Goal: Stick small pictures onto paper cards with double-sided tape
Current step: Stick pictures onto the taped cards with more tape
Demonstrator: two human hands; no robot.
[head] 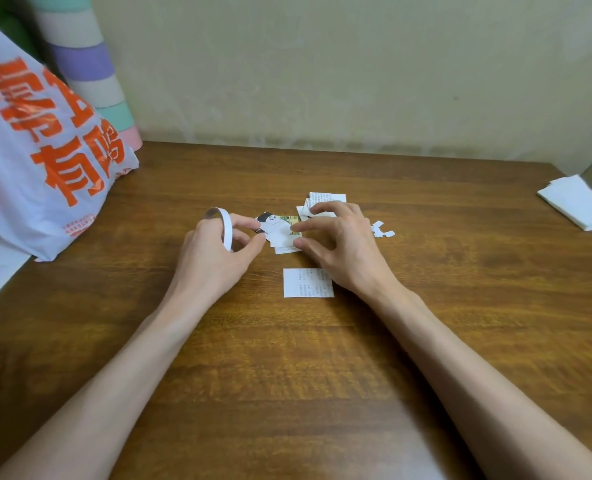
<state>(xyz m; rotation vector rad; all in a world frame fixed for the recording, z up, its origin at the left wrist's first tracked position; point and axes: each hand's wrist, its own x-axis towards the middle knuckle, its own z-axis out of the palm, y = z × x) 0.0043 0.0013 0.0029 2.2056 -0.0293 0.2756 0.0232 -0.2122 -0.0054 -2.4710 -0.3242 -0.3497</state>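
Observation:
My left hand (215,251) holds a thin white roll of double-sided tape (226,227), its fingers curled round the ring. Just right of it lies a small cartoon picture (276,226) on a white paper piece. My right hand (336,237) hovers over the picture's right side, thumb and forefinger touching its edge. A white paper card (307,283) with faint print lies flat nearer me. More small printed paper pieces (325,197) are stacked behind my right hand, partly hidden by its fingers.
A brown wooden table (287,358) stands against a beige wall. A white plastic bag with orange lettering (41,150) sits at the left. Torn white scraps (382,231) lie right of my right hand. Folded white paper (578,202) rests at the far right edge.

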